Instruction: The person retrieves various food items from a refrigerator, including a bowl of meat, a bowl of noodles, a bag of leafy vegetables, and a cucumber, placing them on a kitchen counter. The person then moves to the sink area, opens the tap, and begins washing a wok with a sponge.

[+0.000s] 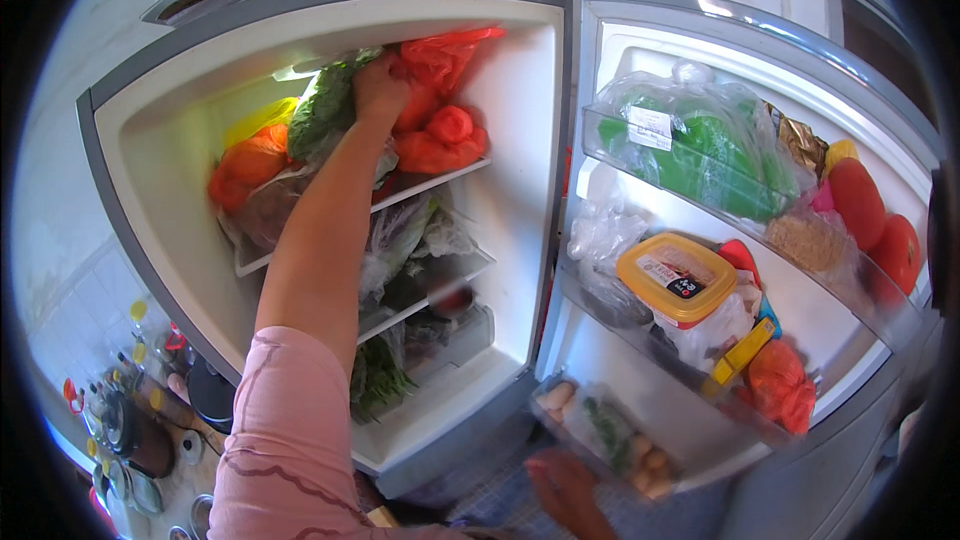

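Observation:
My left hand (381, 86) reaches deep into the top shelf of an open refrigerator, its fingers closed on a red plastic bag (429, 75). Some of the fingertips are hidden. Leafy green vegetables (319, 109) lie right beside the hand, on its left. A knotted red bag (442, 146) sits just below, near the edge of the glass shelf (435, 181). Farther left are an orange-red bag (259, 157) and a yellow bag (259, 118). My right hand (561, 481), blurred, is low by the door's bottom bin, fingers loosely bent, with nothing seen in it.
The open door (690, 22) at right holds green items in clear bags (697, 157), tomatoes (857, 199), a yellow-lidded tub (675, 276) and eggs (655, 459). Lower shelves carry bagged vegetables (397, 244) and leafy greens (379, 375). Jars and bottles crowd a counter (180, 491) at lower left.

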`<state>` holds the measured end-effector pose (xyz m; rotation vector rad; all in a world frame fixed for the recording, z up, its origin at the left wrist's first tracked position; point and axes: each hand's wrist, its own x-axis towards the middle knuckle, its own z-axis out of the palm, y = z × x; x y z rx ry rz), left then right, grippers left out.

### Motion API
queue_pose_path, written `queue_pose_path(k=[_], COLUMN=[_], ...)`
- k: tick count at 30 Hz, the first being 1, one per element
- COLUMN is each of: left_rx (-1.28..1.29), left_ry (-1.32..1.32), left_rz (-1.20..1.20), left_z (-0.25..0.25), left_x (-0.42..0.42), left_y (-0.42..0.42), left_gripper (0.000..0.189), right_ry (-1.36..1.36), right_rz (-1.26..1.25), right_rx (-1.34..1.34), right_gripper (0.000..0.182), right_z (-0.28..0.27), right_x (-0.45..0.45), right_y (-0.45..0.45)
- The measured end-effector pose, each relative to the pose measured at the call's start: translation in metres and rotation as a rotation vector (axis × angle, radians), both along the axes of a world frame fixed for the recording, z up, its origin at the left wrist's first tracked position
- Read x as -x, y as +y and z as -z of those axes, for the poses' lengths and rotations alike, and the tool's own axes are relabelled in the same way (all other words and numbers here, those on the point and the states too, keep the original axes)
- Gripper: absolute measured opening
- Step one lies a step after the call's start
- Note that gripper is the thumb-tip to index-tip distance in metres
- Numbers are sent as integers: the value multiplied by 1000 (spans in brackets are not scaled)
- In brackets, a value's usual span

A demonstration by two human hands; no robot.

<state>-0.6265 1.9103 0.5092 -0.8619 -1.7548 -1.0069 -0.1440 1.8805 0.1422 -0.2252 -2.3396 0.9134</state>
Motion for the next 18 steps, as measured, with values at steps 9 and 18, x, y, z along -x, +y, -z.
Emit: queue_pose_path(k=[9, 18], left_rx=[-70, 448], left_ry=[50, 77], left_rz=[332, 77], left_z=[12, 0], left_x=[-8, -48], left_y=[-9, -18], left_gripper=[33, 66], right_ry=[462, 786], right_rz=[-109, 333], right_rx=[265, -131], right_gripper=[38, 64], right_z=[-87, -221], right_x=[182, 326], right_y=[38, 110])
